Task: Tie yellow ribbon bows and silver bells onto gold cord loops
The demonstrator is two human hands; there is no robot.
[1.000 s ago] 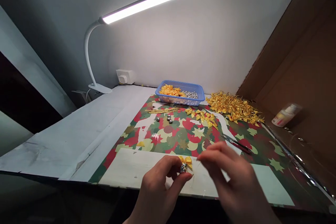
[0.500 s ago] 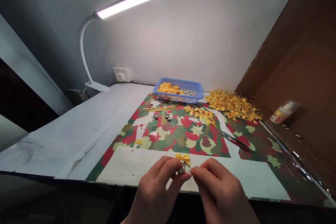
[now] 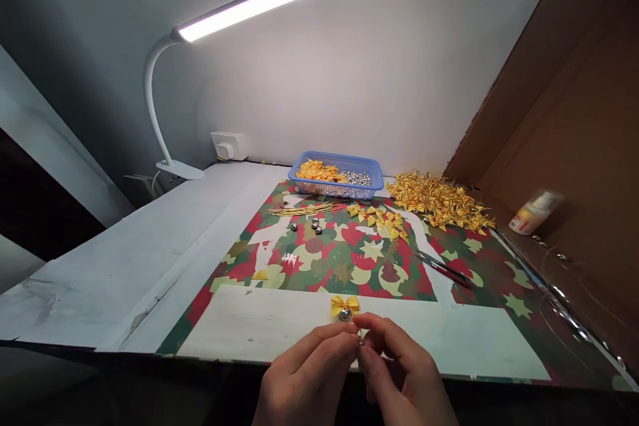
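Observation:
A small yellow ribbon bow (image 3: 345, 304) with a silver bell (image 3: 344, 314) under it sticks up just above my fingertips, at the near edge of the table. My left hand (image 3: 304, 376) and my right hand (image 3: 399, 373) meet below it, both pinched together on a thin wire or tie (image 3: 360, 338) hanging from the bell. The fingertips of the two hands touch each other.
A blue basket (image 3: 337, 175) holds yellow bows and silver bells. A heap of gold bows (image 3: 436, 201) lies right of it, loose bows (image 3: 382, 219), bells (image 3: 314, 226) and gold ties (image 3: 302, 210) on patterned paper (image 3: 349, 259). Scissors (image 3: 444, 268), glue bottle (image 3: 529, 215), desk lamp (image 3: 164, 113).
My right hand came in from the right and closed against my left under the bow. Both hands sank lower in view, so the bow and bell now stand clear above the fingers.

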